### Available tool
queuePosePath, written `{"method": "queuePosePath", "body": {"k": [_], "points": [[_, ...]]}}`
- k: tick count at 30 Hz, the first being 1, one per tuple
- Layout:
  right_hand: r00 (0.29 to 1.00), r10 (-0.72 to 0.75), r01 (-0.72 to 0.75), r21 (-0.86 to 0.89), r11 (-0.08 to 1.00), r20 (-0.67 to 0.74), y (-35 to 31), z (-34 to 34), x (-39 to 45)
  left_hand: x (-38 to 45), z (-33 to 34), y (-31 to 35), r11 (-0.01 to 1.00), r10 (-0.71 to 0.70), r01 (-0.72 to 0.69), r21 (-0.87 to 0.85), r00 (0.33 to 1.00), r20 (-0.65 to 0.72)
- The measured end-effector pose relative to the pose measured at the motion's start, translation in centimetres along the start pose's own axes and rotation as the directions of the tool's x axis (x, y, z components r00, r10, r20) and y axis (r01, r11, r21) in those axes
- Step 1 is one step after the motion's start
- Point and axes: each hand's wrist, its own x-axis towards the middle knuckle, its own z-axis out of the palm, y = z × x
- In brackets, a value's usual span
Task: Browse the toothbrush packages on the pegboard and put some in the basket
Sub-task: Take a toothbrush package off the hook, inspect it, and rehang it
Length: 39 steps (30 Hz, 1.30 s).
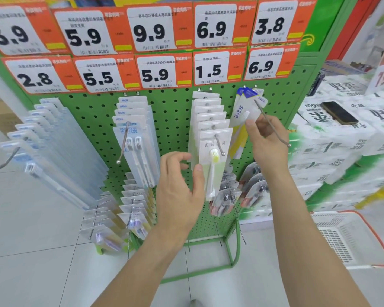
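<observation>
Both hands at the toothbrush packs on the green pegboard [175,111].

Far left, blue packs [49,138] hang in a long row on a hook; right of them a row of twin-brush packs [134,138] hangs above smaller packs lower down. The left hand [180,185] is at the front pack [213,162] of the middle row, thumb laid on its left edge and fingers curled behind it, so it pinches that pack, which hangs on its hook. Just right and higher, the right hand [266,140] pinches the lower end of a blue-topped pack [246,107] hanging on the next hook. Near right, the white basket [350,240] with red rim sits on the floor below the right forearm, well apart from both hands. A phone [339,113] lies on stacked tissue packs far right.
</observation>
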Motion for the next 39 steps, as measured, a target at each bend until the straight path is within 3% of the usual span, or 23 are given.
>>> {"method": "queuePosePath", "body": {"k": [7, 12, 16, 25, 30, 39], "points": [[1.0, -0.011, 0.011, -0.003, 1.0, -0.008, -0.2, -0.2, -0.1, -0.3, -0.1, 0.5, 0.999, 0.018, -0.018, -0.029, 1.0, 0.01], [0.999, -0.006, 0.012, 0.158, 0.987, -0.037, -1.0, -1.2, -1.6, -0.9, -0.7, 0.6, 0.995, 0.02, -0.023, -0.1, 0.999, -0.034], [0.995, 0.033, -0.005, 0.271, 0.962, -0.099, -1.8, -2.5, -3.1, -2.1, -1.1, 0.3, 0.972, 0.021, -0.001, -0.234, 0.997, 0.08], [0.989, 0.072, -0.027, 0.317, 0.948, -0.132, -3.3, -5.1, -7.1, -5.2, -1.1, 0.2, 0.956, 0.063, 0.05, -0.288, 0.926, 0.372], [0.987, 0.05, 0.005, 0.338, 0.941, -0.154, -2.8, -6.4, -8.3, -6.0, -1.0, 0.4, 0.956, 0.083, 0.046, -0.289, 0.905, 0.418], [0.983, 0.146, -0.086, 0.427, 0.9, -0.111, -4.0, -7.0, -10.6, -6.7, -1.4, 1.0, 0.96, 0.075, 0.062, -0.275, 0.884, 0.461]]}}
